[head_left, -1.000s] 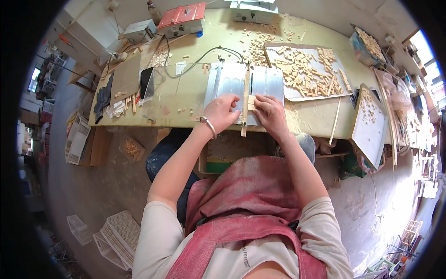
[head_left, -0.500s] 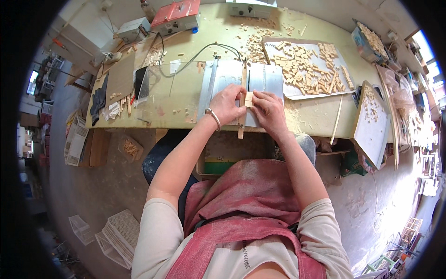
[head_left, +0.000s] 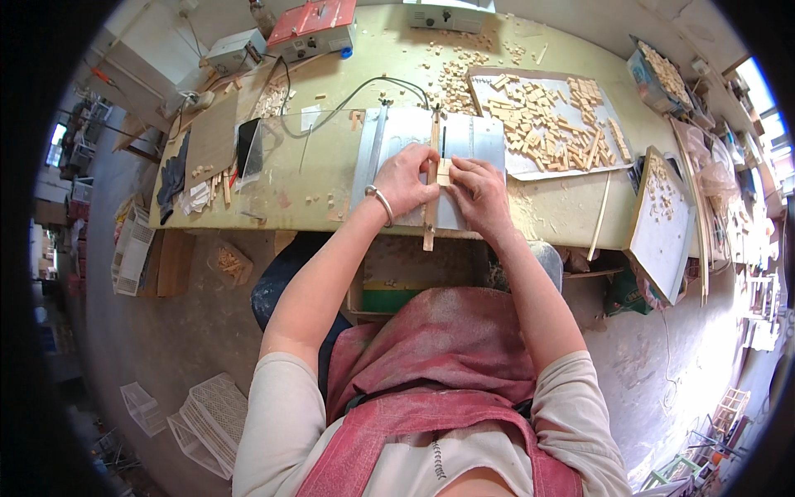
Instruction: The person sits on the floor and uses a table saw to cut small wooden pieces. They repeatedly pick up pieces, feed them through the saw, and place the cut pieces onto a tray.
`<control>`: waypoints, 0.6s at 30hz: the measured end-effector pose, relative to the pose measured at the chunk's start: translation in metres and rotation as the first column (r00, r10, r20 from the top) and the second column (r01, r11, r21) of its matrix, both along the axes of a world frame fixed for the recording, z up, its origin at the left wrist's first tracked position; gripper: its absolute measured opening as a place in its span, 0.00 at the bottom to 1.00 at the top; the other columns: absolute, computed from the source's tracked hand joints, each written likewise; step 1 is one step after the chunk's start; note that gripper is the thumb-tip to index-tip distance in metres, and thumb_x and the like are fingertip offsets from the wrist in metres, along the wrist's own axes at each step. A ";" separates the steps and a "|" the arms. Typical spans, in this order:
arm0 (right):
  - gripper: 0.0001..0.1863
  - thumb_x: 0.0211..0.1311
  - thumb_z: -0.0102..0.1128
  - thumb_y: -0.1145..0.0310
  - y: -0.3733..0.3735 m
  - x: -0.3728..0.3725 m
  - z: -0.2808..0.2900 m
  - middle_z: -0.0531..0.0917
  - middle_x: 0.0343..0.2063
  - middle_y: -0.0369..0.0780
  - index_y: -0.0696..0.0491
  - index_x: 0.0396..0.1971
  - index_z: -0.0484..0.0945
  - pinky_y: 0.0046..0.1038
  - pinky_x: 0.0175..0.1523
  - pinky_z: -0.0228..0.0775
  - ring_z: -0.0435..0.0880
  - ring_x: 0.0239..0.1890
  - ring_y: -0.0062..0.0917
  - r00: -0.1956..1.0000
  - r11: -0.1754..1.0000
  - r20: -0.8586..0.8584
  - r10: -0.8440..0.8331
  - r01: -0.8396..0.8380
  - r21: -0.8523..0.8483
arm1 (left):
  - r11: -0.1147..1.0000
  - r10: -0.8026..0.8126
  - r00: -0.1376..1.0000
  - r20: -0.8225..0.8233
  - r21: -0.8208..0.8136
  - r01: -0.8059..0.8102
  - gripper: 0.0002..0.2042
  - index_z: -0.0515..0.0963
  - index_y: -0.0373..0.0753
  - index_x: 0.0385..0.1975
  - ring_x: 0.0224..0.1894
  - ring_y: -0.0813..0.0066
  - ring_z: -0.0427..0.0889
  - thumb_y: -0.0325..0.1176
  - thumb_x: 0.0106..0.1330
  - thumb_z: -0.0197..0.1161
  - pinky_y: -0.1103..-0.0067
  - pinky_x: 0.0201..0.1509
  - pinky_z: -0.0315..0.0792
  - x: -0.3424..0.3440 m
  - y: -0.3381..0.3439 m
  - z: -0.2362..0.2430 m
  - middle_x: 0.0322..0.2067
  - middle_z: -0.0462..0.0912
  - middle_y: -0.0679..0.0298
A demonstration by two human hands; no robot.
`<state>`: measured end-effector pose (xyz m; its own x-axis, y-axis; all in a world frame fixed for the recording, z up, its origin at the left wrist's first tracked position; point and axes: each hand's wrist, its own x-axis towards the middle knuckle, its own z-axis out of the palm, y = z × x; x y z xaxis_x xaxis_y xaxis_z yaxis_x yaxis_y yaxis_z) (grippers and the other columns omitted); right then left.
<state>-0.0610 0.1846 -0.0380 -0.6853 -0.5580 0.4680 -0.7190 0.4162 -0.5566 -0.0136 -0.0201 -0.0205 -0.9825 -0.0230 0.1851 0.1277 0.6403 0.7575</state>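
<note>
Small pale wooden blocks point(head_left: 445, 171), side by side, lie on a metal saw table point(head_left: 480, 137) against a wooden guide strip point(head_left: 429, 234). The closed fingertips of my right hand point(head_left: 482, 197) grip them from the right. My left hand point(head_left: 402, 184), a bangle at its wrist, curls over the strip from the left, its fingers closed on the strip and the blocks' edge; the exact grip is partly hidden. Just beyond the blocks runs a dark narrow slot point(head_left: 445, 139) in the metal surface.
A white-lined tray point(head_left: 530, 172) of many wooden blocks stands on the right, with loose blocks point(head_left: 455, 79) scattered behind the saw table. A clear sheet point(head_left: 310, 178) lies left, a cable point(head_left: 331, 116) beyond it. A tilted board point(head_left: 658, 228) leans at the far right.
Both hands and the blocks have slid slightly away from me along the guide strip, closer to the slot. The grip looks the same.
</note>
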 end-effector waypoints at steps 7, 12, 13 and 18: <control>0.14 0.59 0.72 0.71 -0.004 -0.009 0.000 0.87 0.54 0.43 0.56 0.46 0.87 0.39 0.66 0.69 0.81 0.60 0.38 1.000 1.000 0.024 0.004 -0.003 -0.017 | 1.000 0.012 1.000 -0.011 0.001 -0.012 0.20 0.80 0.38 0.46 0.28 0.74 0.75 0.33 0.52 0.73 0.76 0.36 0.76 -0.009 -0.002 0.000 0.33 0.76 0.64; 0.14 0.59 0.72 0.72 -0.007 -0.014 0.005 0.87 0.55 0.43 0.57 0.46 0.87 0.40 0.66 0.70 0.82 0.59 0.39 0.999 1.000 0.040 -0.001 0.002 -0.013 | 0.999 0.024 1.000 -0.008 -0.026 -0.025 0.20 0.80 0.37 0.46 0.29 0.74 0.75 0.34 0.52 0.73 0.76 0.37 0.76 -0.018 -0.005 -0.005 0.34 0.77 0.64; 0.14 0.59 0.72 0.72 -0.008 -0.016 0.005 0.87 0.55 0.43 0.56 0.46 0.87 0.40 0.66 0.70 0.82 0.59 0.39 0.999 1.000 0.044 -0.003 0.003 -0.014 | 0.999 0.032 0.999 0.005 -0.019 -0.032 0.20 0.81 0.38 0.45 0.33 0.68 0.78 0.35 0.51 0.72 0.73 0.40 0.77 -0.020 -0.005 -0.003 0.35 0.78 0.62; 0.14 0.58 0.72 0.72 -0.010 -0.022 0.004 0.87 0.55 0.44 0.56 0.46 0.87 0.40 0.65 0.71 0.82 0.59 0.40 0.998 1.000 0.061 -0.002 0.004 -0.025 | 0.999 0.055 0.998 0.044 -0.007 -0.054 0.19 0.81 0.41 0.42 0.40 0.58 0.85 0.38 0.50 0.72 0.66 0.48 0.80 -0.024 -0.004 0.002 0.39 0.82 0.58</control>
<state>-0.0827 0.1741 -0.0335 -0.7147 -0.5444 0.4390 -0.6821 0.4037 -0.6098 -0.0373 -0.0243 -0.0183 -0.9870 -0.0758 0.1417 0.0590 0.6496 0.7580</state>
